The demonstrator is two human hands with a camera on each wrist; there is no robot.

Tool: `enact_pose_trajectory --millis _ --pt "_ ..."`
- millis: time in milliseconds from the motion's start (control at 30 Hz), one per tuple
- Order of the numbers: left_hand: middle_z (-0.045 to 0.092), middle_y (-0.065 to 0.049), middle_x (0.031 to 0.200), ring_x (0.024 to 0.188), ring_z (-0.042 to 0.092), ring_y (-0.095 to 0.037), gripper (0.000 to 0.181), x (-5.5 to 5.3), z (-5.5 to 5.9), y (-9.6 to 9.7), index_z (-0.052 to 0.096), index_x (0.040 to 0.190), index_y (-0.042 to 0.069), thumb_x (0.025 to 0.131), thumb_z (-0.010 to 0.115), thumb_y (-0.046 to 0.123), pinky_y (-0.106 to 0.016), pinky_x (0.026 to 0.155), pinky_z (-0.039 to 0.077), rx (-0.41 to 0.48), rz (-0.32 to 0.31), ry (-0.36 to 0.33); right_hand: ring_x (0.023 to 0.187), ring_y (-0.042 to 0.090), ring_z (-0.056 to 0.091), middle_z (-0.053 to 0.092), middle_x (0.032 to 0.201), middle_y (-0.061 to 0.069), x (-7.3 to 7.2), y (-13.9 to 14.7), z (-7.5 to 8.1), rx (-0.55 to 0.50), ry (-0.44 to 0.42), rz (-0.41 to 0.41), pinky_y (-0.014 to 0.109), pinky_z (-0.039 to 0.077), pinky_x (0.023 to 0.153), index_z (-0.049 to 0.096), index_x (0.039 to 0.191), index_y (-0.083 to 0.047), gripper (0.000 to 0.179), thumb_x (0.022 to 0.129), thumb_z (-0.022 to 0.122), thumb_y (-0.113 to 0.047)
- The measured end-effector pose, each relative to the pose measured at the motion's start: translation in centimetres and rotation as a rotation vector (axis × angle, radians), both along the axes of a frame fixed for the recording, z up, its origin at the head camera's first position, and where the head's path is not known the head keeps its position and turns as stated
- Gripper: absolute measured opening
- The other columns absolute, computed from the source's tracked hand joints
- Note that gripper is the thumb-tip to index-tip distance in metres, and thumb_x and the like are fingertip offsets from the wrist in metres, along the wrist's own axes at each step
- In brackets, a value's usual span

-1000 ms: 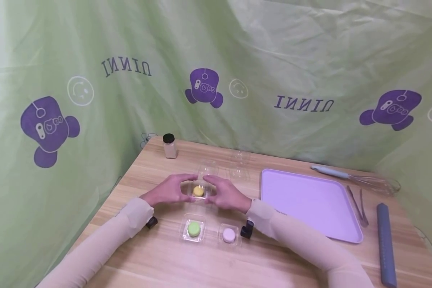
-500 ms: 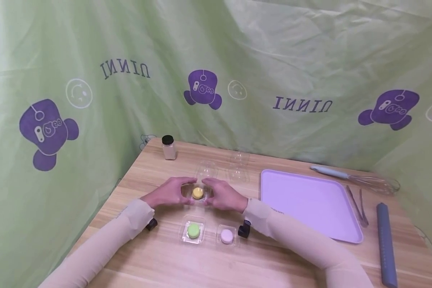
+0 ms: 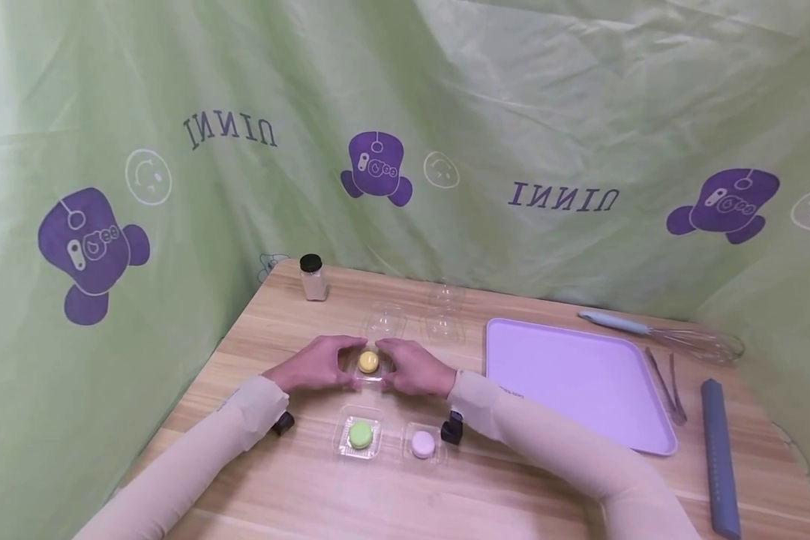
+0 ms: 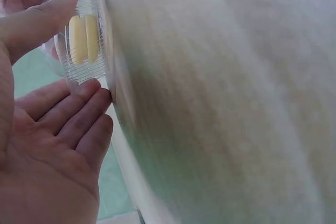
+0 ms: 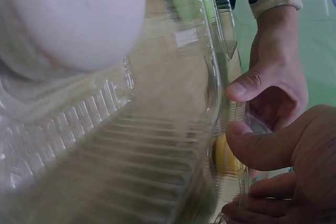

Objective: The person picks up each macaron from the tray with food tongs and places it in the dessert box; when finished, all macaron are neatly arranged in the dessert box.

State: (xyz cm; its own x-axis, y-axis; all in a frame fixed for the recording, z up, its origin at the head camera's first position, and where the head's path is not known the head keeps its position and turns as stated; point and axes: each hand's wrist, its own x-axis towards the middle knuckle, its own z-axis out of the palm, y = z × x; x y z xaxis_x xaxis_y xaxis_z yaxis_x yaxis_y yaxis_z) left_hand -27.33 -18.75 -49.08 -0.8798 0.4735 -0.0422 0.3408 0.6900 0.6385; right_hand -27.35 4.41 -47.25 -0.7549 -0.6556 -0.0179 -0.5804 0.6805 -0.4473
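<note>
A clear plastic box [image 4: 86, 73] holding a yellow macaron [image 3: 368, 361] sits between both hands. My left hand [image 3: 317, 364] grips its left side, with thumb on the near edge and fingertips at the far edge in the left wrist view. From the right, my right hand [image 3: 415, 367] holds the opposite side in the same way, its thumb [image 5: 257, 145] beside the macaron. Nearer the person stand two open clear boxes, one with a green macaron [image 3: 361, 434], the other with a pink macaron [image 3: 423, 444]. That pink one looms large in the right wrist view.
Several clear domed lids [image 3: 385, 322] lie behind the hands. A black-capped jar [image 3: 313, 277] stands back left. To the right are a lilac tray [image 3: 574, 382], a whisk [image 3: 655, 332], tongs [image 3: 668, 386] and a blue-grey bar [image 3: 720, 457]. Green printed cloth [image 3: 479, 135] surrounds the table.
My right hand and wrist have shifted a little left, toward the left hand. Both hands stay at the yellow macaron's box, and the head view has tilted slightly.
</note>
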Motion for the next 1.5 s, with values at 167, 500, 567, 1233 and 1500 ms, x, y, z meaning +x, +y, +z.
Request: enact_pose_trajectory --millis 167,500,567,1233,1500 --pt "0.058 -0.011 0.148 0.138 0.054 -0.029 0.089 0.0 0.4 0.0 0.051 0.147 0.007 0.071 0.09 0.032 -0.048 0.12 0.041 -0.028 -0.005 0.003 0.136 0.03 0.056 0.058 0.147 0.016 0.0 -0.3 -0.1 0.02 0.022 -0.009 0.039 0.043 0.12 0.048 0.146 0.001 0.074 0.082 0.081 -0.016" --pt "0.057 -0.012 0.149 0.138 0.053 -0.03 0.089 -0.2 0.4 0.0 0.049 0.148 0.006 0.072 0.089 0.029 -0.05 0.121 0.04 -0.048 -0.014 0.007 0.124 0.028 0.065 0.064 0.138 0.016 0.0 -0.3 -0.1 0.021 0.059 0.007 0.037 0.051 0.113 0.049 0.145 0.002 0.075 0.081 0.083 -0.018" --pt "0.056 -0.013 0.149 0.139 0.052 -0.032 0.089 -0.2 0.4 0.0 0.049 0.148 0.005 0.073 0.089 0.029 -0.05 0.122 0.039 -0.033 -0.012 0.003 0.122 0.027 0.066 0.065 0.136 0.016 0.0 -0.4 0.0 0.021 0.063 0.009 0.036 0.052 0.111 0.049 0.145 0.003 0.075 0.081 0.083 -0.018" --pt "0.053 -0.017 0.152 0.142 0.049 -0.038 0.091 0.3 1.1 0.0 0.047 0.149 0.002 0.076 0.086 0.041 -0.057 0.121 0.037 -0.025 0.025 0.025 0.134 0.03 0.058 0.059 0.146 0.015 1.1 0.7 1.6 -0.024 0.094 0.005 0.041 0.047 0.117 0.049 0.145 -0.001 0.07 0.085 0.08 -0.019" --pt "0.06 -0.015 0.145 0.136 0.055 -0.036 0.078 -0.7 5.8 0.0 0.054 0.143 0.005 0.081 0.083 0.041 -0.059 0.116 0.043 0.066 0.068 0.17 0.137 0.031 0.054 0.053 0.151 0.012 0.9 1.5 3.6 -0.294 0.008 -0.031 0.049 0.048 0.115 0.043 0.151 -0.008 0.075 0.085 0.079 -0.013"
